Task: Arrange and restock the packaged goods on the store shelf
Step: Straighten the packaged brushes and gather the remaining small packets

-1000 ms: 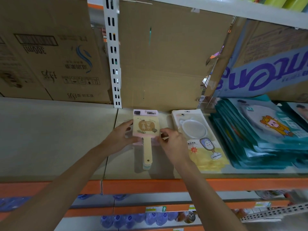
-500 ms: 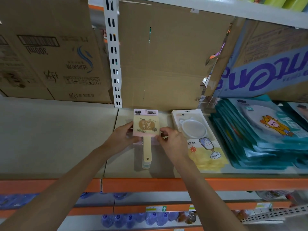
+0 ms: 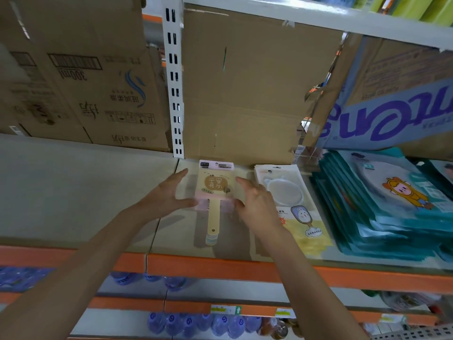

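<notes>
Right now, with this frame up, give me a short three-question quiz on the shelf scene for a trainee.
1. True or false: the fan stack lies left of the teal packs.
2. The left hand and right hand are: A) open, flanking the fan stack; B) lifting a teal pack; C) gripping a box.
3. Fill in: the shelf edge is coloured ___.
Key: 1 true; 2 A; 3 orange.
</notes>
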`<action>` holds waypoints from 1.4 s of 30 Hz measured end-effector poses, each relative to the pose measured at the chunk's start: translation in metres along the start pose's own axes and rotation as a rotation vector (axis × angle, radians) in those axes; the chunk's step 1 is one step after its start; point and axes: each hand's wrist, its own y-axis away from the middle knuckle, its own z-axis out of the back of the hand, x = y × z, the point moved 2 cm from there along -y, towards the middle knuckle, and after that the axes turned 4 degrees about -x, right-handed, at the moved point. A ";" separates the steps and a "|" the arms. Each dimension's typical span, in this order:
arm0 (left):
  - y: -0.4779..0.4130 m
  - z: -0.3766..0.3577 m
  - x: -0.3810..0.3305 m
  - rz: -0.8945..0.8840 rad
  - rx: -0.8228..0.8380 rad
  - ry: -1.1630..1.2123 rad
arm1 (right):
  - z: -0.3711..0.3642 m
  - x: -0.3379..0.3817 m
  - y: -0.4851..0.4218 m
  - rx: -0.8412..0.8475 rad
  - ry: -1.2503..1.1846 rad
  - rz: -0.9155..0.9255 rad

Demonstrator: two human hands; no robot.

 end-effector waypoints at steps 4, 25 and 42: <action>0.008 0.016 0.002 -0.062 -0.030 -0.319 | -0.004 0.008 -0.008 0.038 0.044 0.125; 0.139 0.220 0.146 -0.020 -0.203 -0.551 | -0.088 0.264 -0.003 0.108 -0.074 0.278; 0.157 0.367 0.272 0.203 -0.331 -0.609 | -0.168 0.444 -0.086 0.234 -0.027 0.476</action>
